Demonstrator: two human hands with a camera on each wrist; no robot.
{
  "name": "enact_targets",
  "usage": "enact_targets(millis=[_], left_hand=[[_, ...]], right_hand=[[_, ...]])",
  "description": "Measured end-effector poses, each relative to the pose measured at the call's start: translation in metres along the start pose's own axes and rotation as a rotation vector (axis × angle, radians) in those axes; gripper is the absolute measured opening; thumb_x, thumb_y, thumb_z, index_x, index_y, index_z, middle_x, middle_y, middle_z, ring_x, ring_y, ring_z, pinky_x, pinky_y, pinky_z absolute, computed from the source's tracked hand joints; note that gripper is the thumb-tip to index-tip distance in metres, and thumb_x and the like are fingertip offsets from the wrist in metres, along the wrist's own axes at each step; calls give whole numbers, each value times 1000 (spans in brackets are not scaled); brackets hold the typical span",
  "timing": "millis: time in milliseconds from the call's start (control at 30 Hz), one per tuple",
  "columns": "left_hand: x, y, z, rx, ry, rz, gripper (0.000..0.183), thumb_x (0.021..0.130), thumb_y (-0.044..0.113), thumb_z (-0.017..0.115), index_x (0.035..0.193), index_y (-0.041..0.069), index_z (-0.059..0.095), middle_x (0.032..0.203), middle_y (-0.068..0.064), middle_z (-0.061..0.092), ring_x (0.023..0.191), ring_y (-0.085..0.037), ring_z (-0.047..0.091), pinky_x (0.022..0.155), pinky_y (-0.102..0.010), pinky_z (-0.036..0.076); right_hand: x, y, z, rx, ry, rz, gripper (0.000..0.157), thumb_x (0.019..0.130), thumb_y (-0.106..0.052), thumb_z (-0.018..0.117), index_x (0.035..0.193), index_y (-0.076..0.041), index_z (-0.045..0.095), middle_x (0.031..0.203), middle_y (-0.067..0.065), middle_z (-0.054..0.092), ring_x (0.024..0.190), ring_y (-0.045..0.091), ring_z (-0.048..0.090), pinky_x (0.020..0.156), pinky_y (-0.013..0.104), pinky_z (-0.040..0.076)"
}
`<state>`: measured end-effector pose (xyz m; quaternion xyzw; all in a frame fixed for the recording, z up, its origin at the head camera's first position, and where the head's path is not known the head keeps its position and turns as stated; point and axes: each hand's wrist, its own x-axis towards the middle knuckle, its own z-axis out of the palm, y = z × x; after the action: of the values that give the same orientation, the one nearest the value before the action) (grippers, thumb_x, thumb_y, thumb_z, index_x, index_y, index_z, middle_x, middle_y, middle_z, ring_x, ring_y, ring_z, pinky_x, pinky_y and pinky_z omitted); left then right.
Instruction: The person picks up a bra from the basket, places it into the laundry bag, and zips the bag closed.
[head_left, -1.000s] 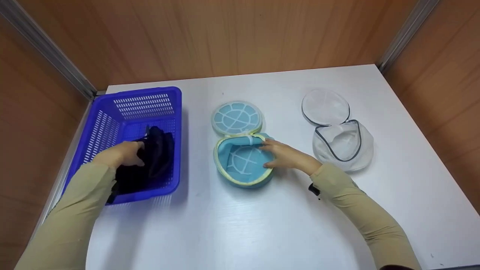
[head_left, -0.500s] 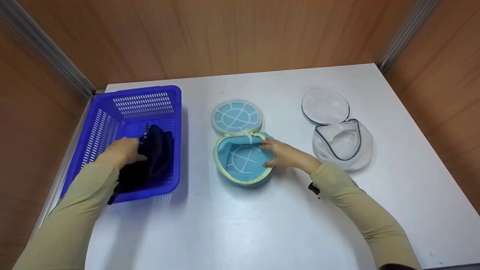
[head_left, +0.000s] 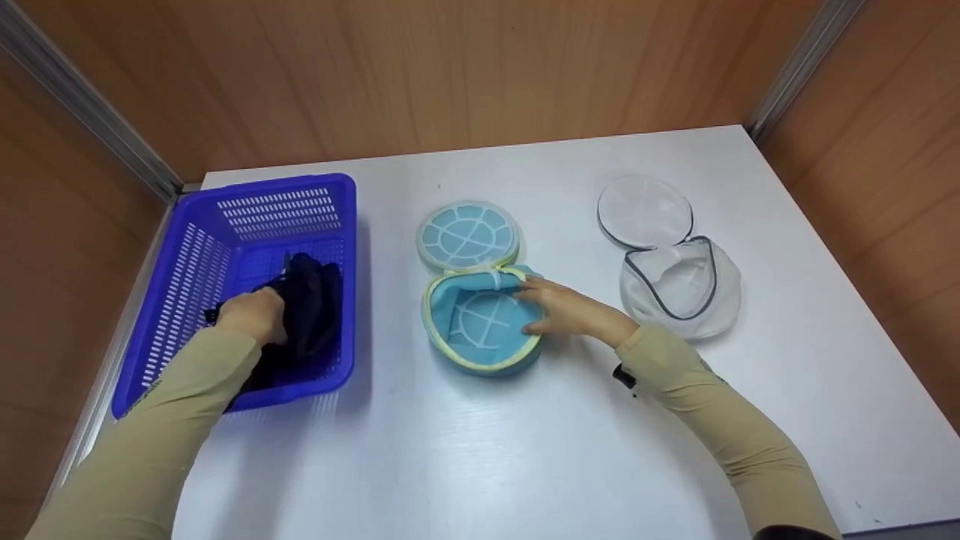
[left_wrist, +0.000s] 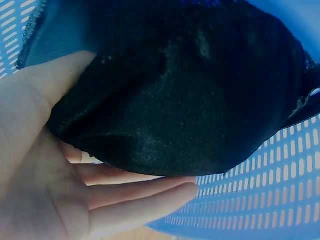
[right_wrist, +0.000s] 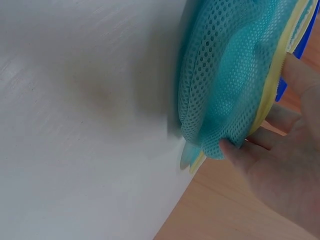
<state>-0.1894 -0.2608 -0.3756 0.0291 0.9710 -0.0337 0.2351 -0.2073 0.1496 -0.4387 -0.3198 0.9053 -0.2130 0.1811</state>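
My left hand [head_left: 255, 313] reaches into the blue plastic basket [head_left: 349, 300] and holds a black bra [head_left: 307, 304]. In the left wrist view, the thumb lies over the edge of the bra's cup [left_wrist: 170, 105] and the fingers are beneath it. My right hand [head_left: 566, 309] grips the right rim of a round turquoise mesh laundry bag [head_left: 487, 330] with yellow trim. This bag stands unzipped, its lid [head_left: 469, 236] folded back behind it. Up close in the right wrist view, the fingers straddle the bag's yellow edge [right_wrist: 270, 85].
On the right of the white table [head_left: 480, 450] lies a white mesh laundry bag [head_left: 716, 304] with dark trim, its lid [head_left: 645, 210] laid back. Wooden panels [head_left: 480, 75] enclose the table at the back and sides.
My left hand has shifted slightly right and down over the black bra, and its fingers have closed in on it. The right hand keeps its place on the turquoise bag.
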Motion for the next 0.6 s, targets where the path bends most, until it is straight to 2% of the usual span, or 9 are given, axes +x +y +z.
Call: enact_targets(millis=[167, 267, 400, 600], left_hand=[[2, 2, 5, 63, -10, -27, 60, 78, 28, 65, 106, -22, 50, 106, -42, 51, 89, -55, 54, 58, -58, 49], [2, 4, 7, 101, 2, -7, 44, 79, 18, 62, 101, -20, 56, 103, -41, 54, 84, -55, 56, 54, -57, 50], [1, 7, 5, 98, 29, 16, 26, 79, 2, 54, 96, -18, 59, 99, -40, 55, 81, -54, 57, 54, -57, 49], [0, 0, -6, 59, 120, 21, 17, 82, -9, 46, 87, -17, 60, 94, -38, 58, 82, -52, 58, 57, -55, 51]], right_hand=[[1, -2, -1, 5, -10, 25, 58, 82, -23, 67, 129, 5, 47, 142, 24, 33, 135, 38, 22, 109, 45, 23], [1, -2, -1, 2, -14, 29, 59, 82, -23, 67, 129, 5, 46, 142, 24, 33, 135, 37, 22, 108, 45, 23], [1, -2, 0, -1, -12, 25, 59, 82, -23, 68, 129, 5, 46, 141, 24, 33, 134, 38, 23, 108, 46, 24], [1, -1, -1, 2, -8, 15, 59, 82, -22, 67, 129, 6, 46, 141, 26, 33, 134, 39, 23, 108, 47, 24]])
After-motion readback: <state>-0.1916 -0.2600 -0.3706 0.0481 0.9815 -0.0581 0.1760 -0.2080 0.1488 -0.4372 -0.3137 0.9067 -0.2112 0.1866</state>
